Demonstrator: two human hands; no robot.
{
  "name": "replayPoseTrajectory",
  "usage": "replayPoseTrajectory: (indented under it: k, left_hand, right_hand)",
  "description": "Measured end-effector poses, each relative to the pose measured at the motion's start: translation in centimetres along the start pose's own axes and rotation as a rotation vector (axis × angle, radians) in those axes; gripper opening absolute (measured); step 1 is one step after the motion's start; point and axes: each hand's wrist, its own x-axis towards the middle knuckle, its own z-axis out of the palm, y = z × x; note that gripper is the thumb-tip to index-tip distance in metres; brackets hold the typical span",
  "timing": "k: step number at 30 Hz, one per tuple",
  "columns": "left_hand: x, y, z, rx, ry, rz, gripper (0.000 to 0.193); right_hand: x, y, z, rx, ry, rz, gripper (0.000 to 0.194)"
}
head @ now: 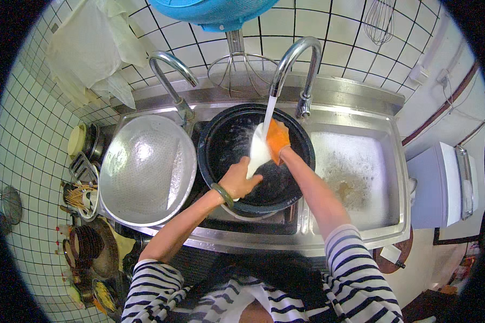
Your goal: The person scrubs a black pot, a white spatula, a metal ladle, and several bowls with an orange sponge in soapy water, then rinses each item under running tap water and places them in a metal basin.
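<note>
My left hand [236,177], with a green bangle at the wrist, grips the handle of a white spoon or scoop [257,155]. My right hand [283,152] presses an orange cloth [278,136] against the scoop's head; whether this is a loose cloth or a mitt is hard to see, and it hides the fingers. A stream of water from the right faucet [296,52] falls onto the scoop. Both hands are over a large black basin [226,139], which stands in the middle of the steel sink unit. Its inside looks wet.
On the left rests a big perforated metal colander [141,169], beneath a second faucet [167,60]. The right sink basin [390,161] contains foamy water. A wire-framed strainer [242,72] and a blue plastic basket [214,10] hang behind. Chopsticks [81,196] stand at far left.
</note>
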Motion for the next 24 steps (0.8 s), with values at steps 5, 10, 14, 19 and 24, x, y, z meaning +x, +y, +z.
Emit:
replayPoseTrajectory:
  k: [5,10,14,19,24]
  left_hand:
    - [-0.4,0.1,-1.3,0.372,0.263,0.227,0.058]
    - [0.3,-1.1,-2.2,-0.624,-0.153,-0.293,0.029]
    - [1.9,-1.1,-1.7,-1.206,-0.205,-0.468,0.017]
    - [0.5,0.2,-0.8,-1.096,-0.278,-0.372,0.016]
    - [-1.5,1.2,0.0,-1.097,-0.350,-0.299,0.018]
  right_hand:
    - [1.0,2.3,-1.6,0.554,-0.309,0.447,0.023]
    - [-2.4,-1.0,-4.7,1.466,-0.379,0.884,0.032]
    - [-8.6,-5.5,-2.5,1.058,-0.332,0.342,0.039]
    - [-8.3,-4.3,2.1,0.861,-0.211,0.148,0.024]
    - [-2.9,-0.7,1.3,0.239,0.186,-0.086,0.030]
